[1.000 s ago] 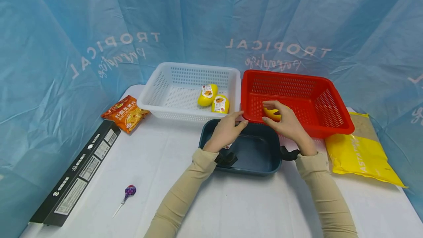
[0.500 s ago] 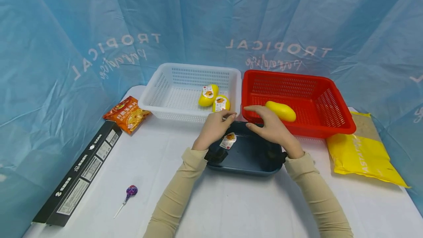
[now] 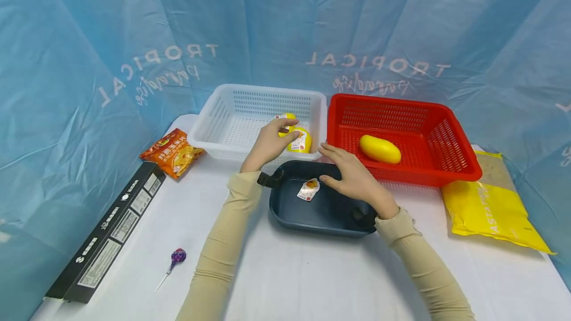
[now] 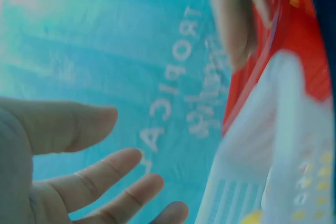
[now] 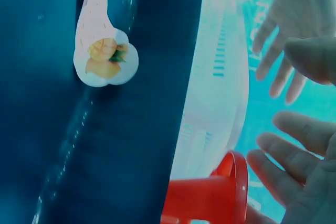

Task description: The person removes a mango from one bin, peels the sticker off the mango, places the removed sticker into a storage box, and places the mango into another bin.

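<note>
My left hand (image 3: 273,141) reaches over the near wall of the white basket (image 3: 214,146), its fingers extended just beside two yellow mangoes; it overlaps one labelled mango (image 3: 301,141) and partly hides the other (image 3: 287,116). In the left wrist view, nothing lies between its thumb and spread fingers (image 4: 107,174). Over the dark blue tray (image 3: 308,226), my right hand (image 3: 352,176) is spread and holds nothing. A peeled-off mango sticker (image 3: 309,189) lies in that tray; the right wrist view shows its mango picture. One mango without a label (image 3: 380,149) rests in the red basket (image 3: 424,175).
An orange snack bag (image 3: 171,152) and a long black box (image 3: 107,234) line the left side. A purple lollipop (image 3: 177,256) lies at the front left. By the red basket is a yellow bag (image 3: 490,212), and a blue curtain (image 3: 267,24) hangs behind.
My right hand has left the mango in the red basket and moved left over the tray. My left hand has moved from the tray forward and left over the white basket.
</note>
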Motion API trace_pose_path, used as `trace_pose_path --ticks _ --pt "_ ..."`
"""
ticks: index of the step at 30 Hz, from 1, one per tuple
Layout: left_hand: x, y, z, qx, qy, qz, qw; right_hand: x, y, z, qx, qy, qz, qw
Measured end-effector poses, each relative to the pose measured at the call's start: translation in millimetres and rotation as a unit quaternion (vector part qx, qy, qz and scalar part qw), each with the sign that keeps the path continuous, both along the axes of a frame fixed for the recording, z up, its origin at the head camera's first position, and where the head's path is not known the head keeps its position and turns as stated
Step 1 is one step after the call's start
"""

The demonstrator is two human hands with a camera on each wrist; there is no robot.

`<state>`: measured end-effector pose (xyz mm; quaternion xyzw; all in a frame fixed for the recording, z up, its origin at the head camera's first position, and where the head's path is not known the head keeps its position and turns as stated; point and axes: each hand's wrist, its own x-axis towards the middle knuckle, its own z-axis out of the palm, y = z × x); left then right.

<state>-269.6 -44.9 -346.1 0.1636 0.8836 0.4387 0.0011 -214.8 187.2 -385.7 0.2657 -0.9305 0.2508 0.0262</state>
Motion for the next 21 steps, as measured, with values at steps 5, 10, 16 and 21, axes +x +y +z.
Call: trace_pose_path --ticks 5,10,16,21 --pt "-27.0 -10.6 4.9 0.003 -0.029 0.008 0.9995 -0.5 -5.9 -6.9 0.024 0.002 0.005 1.000" --pt "-49.7 -13.8 7.9 0.004 -0.061 0.022 0.9979 -1.6 -10.8 -11.3 0.050 0.016 0.013 0.999" --pt "-74.5 -14.8 8.4 0.009 -0.081 0.019 0.9965 -0.8 -15.7 -14.2 0.072 0.029 0.022 0.997" --pt "-92.8 -17.5 9.8 -0.006 -0.087 0.019 0.9960 -0.4 -18.9 -14.2 0.091 0.044 0.028 0.994"
